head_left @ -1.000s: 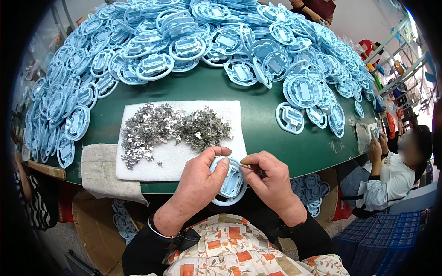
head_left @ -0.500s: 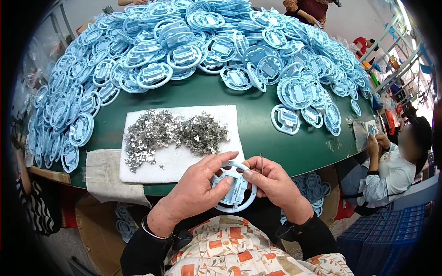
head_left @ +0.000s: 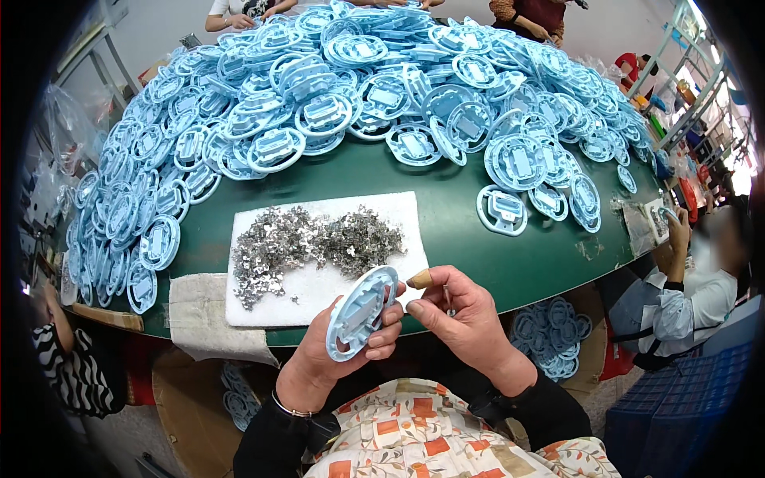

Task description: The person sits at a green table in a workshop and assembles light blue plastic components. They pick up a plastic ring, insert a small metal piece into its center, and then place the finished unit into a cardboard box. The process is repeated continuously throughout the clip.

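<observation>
My left hand (head_left: 317, 355) is closed round a light blue plastic steering-wheel-shaped piece (head_left: 360, 312), tilted on edge with its moulded centre showing. Its fingers wrap behind the rim. Just to the right, my right hand (head_left: 472, 325) is apart from the piece, thumb and forefinger near each other. A tan cover sits on the forefinger's tip. Held in the curled fingers is a thin metal tool (head_left: 449, 301), mostly hidden. Beyond both hands, small silvery metal clips (head_left: 275, 251) lie in two heaps on a white foam sheet (head_left: 406, 219).
A large pile of similar blue pieces (head_left: 319, 111) covers the far side of the green table (head_left: 446, 215). A cloth (head_left: 215, 319) hangs over the near edge. Boxes of blue pieces (head_left: 550, 334) stand below. A co-worker (head_left: 685, 295) sits at the right; others are behind the pile.
Both hands held the blue piece flat before. Now my left hand alone has it, tipped up and turned, and my right hand has come off its rim. The view has shifted slightly.
</observation>
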The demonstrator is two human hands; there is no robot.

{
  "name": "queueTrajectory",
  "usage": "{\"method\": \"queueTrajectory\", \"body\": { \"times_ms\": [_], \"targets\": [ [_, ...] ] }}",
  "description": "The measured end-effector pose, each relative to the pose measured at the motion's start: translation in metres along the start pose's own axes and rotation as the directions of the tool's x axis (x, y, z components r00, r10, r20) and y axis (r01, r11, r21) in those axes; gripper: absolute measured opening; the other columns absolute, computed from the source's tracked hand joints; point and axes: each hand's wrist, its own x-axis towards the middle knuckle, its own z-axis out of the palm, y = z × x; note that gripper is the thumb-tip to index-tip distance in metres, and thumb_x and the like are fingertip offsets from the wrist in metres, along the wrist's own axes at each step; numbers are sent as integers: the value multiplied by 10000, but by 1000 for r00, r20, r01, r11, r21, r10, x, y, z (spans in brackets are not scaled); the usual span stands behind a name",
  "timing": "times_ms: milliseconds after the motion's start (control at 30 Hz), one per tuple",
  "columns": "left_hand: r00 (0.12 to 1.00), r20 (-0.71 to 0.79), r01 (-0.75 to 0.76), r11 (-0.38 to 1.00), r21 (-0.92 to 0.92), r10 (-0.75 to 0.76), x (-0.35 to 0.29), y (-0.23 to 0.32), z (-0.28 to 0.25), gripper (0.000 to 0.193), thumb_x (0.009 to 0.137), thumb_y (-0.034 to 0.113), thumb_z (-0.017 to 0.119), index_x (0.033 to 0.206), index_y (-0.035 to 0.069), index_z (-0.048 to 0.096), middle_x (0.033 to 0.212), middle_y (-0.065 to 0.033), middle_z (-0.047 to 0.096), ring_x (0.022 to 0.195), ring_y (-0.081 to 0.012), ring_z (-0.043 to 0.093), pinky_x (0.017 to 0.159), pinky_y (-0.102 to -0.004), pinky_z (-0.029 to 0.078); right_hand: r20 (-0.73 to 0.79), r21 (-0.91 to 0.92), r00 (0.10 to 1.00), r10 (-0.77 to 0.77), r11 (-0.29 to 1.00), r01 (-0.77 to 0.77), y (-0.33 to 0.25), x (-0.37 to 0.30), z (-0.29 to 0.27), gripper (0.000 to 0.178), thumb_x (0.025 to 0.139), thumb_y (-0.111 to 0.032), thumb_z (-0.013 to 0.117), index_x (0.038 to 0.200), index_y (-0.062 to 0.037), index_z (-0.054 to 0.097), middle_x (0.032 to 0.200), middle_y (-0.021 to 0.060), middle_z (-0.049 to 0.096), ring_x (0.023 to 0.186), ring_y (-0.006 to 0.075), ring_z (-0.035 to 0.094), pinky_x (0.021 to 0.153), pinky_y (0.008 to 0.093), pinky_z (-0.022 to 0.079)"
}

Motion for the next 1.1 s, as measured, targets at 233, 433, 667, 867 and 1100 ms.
{"method": "queueTrajectory", "body": {
  "times_ms": [233, 433, 667, 867, 1100],
  "targets": [
    [999, 40, 32, 997, -67, -29, -2, -6, -3, 422, 1060, 252, 398, 1361, -28, 494, 978, -99, 563, 725, -155, 497, 590, -282, 436, 1, -191, 999, 52, 980, -50, -15, 8, 8, 284, 896, -110, 779, 1126, -29, 633, 681, -40, 559, 620, 19, 486, 553, 208, 409],
    [997, 29, 72, 997, 27, -73, 0, -5, -11, 351, 1079, 263, 376, 1290, 24, 524, 999, -79, 543, 723, -137, 487, 592, -270, 419, 30, -40, 971, 237, 971, -235, -1, 17, 2, 158, 906, -112, 768, 1012, -16, 702, 717, -64, 578, 642, 10, 483, 567, 205, 407],
    [993, -118, 8, 954, 299, 28, -22, -6, -2, 487, 994, 227, 601, 1409, 17, 458, 1180, -113, 646, 998, -172, 673, 792, -311, 577, 32, 50, 957, 287, 956, -289, -3, 9, -26, 225, 942, -116, 729, 1132, -1, 693, 928, -20, 684, 797, 23, 580, 711, 183, 467],
    [983, -137, -38, 872, 489, 120, -63, -4, -15, 523, 968, 178, 666, 1415, -2, 463, 1216, -76, 632, 1101, -125, 631, 968, -295, 525, 116, -364, 980, 160, 925, -107, -9, 28, 19, 161, 921, -84, 728, 1034, 31, 716, 836, 22, 671, 711, 41, 552, 633, 211, 467],
    [940, -259, -43, 829, 557, 222, -101, 7, -14, 495, 946, 114, 647, 1394, -12, 479, 1187, -79, 645, 1075, -114, 631, 936, -284, 533, 383, -534, 922, -58, 800, 273, -7, 72, 87, 132, 872, -47, 716, 1003, -46, 698, 860, 119, 656, 736, 279, 674, 659, 360, 542]
  ]
}}
